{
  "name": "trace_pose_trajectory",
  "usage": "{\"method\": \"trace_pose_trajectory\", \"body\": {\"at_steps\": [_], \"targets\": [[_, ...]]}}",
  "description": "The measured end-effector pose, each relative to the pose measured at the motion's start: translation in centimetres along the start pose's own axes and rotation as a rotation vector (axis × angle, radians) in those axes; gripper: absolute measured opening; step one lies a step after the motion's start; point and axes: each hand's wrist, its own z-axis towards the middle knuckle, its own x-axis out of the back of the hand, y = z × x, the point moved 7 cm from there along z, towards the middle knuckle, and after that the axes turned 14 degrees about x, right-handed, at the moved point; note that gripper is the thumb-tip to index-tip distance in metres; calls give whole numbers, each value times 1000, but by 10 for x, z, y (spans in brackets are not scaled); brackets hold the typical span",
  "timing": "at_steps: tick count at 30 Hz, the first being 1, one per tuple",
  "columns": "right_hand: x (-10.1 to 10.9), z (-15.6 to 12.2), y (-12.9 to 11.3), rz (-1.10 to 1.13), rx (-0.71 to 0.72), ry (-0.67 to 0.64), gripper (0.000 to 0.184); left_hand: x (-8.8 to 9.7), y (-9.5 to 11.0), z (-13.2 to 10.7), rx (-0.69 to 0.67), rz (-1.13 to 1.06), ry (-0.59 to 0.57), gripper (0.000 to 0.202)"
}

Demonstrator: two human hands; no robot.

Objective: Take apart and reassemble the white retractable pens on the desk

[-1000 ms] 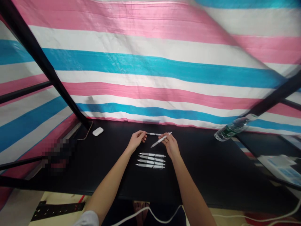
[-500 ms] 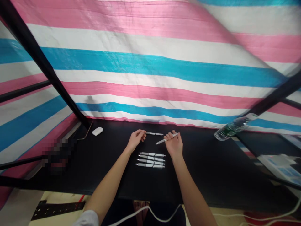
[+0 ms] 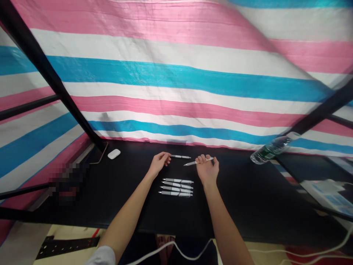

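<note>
My right hand [image 3: 207, 171] holds a grey-and-white pen [image 3: 191, 163] in its curled fingers, its tip pointing left and slightly down. The thumb stands apart from those fingers, beside the pen's rear end. My left hand [image 3: 160, 163] has its fingers closed at the left end of another such pen [image 3: 180, 156], which points right; the fingertips cover that end. Nearer to me, several matching pens [image 3: 178, 187] lie side by side in a stacked row on the black table, tips to the left.
A white rounded case [image 3: 114, 154] lies at the back left of the black table [image 3: 234, 206]. On the right, a clear bottle with a green label [image 3: 268, 151] leans. Dark frame bars [image 3: 57, 86] and a striped sheet [image 3: 176, 84] enclose the table. A white cable [image 3: 154, 252] hangs in front.
My right hand has shifted slightly right and turned, its thumb moving away from the fingers towards the pen's rear end. My left hand and the row of pens stay put.
</note>
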Motion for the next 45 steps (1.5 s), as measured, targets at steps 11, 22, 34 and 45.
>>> {"method": "trace_pose_trajectory", "body": {"at_steps": [11,22,34,45], "targets": [[-9,-9,11,-18,-98,-45,42,-15,18,-17,-308,424,39,28],[-15,-18,42,-235,-226,-180,21,-48,21,-37,-451,810,-207,16],[30,-2,24,-929,22,-15,17,-38,4,-28,-369,1062,-291,13],[32,-1,27,-941,26,-41,17,-47,4,-32,-335,928,-348,13]]}}
